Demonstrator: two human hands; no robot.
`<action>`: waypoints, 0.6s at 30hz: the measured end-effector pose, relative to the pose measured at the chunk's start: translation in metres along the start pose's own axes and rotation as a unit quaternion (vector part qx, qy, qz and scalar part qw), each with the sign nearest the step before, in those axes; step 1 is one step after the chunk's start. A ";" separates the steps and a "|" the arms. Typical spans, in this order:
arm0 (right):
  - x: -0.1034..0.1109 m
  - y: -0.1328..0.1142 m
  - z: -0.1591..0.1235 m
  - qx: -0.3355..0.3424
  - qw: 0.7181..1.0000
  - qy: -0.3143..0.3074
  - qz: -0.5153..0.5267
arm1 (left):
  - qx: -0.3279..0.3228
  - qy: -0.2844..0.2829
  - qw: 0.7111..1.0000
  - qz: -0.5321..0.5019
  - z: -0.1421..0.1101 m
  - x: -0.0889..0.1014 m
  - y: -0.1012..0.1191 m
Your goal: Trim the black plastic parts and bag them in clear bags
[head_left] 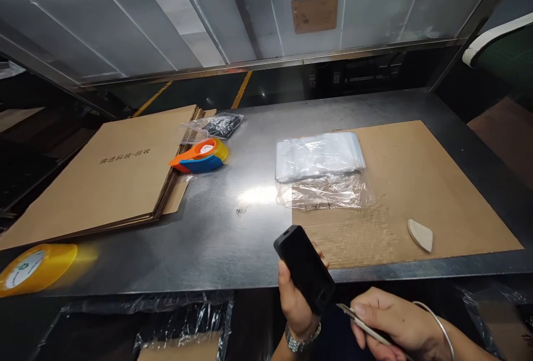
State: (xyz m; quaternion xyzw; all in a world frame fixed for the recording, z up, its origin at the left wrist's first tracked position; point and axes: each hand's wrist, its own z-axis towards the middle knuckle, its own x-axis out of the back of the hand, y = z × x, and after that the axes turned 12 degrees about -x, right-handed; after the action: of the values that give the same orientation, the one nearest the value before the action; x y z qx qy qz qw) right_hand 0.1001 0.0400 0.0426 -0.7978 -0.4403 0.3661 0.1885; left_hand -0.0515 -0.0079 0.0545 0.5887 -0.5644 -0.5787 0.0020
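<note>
My left hand (297,308), with a metal-band watch at its wrist, is wrapped round a black rectangular device (306,266), held tilted at the table's front edge. To its right, my right hand (385,319) grips a slim pale knife-like tool (366,327). The tool's pointed tip is towards the lower end of the device; whether they touch I cannot tell. Beyond my hands a stack of clear plastic bags (320,155) lies partly on a flat cardboard sheet (441,183). A small wedge-shaped beige pad (420,235) rests on that sheet.
Flattened cartons (95,183) are stacked on the left of the metal table (237,250). An orange-and-blue tape dispenser (200,156) and a bagged black item (224,125) lie at their right edge. A yellow tape roll (37,269) is at front left. Plastic-lined boxes (183,347) stand below.
</note>
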 end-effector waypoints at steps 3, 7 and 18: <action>0.000 -0.006 -0.002 0.081 0.995 0.054 0.029 | 0.045 -0.006 0.999 -0.017 0.007 -0.006 0.003; 0.000 -0.018 -0.005 0.163 0.957 0.216 -0.099 | 0.125 0.015 0.992 -0.013 0.010 -0.006 0.000; -0.013 -0.014 0.009 0.379 0.790 0.324 -0.355 | 0.208 0.044 0.977 -0.001 0.006 -0.008 -0.009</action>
State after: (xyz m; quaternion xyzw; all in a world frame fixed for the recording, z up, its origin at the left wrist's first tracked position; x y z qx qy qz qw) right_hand 0.0812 0.0368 0.0508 -0.5216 -0.4317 0.1305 0.7243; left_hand -0.0468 0.0043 0.0520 0.6016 -0.6713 -0.4222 -0.0964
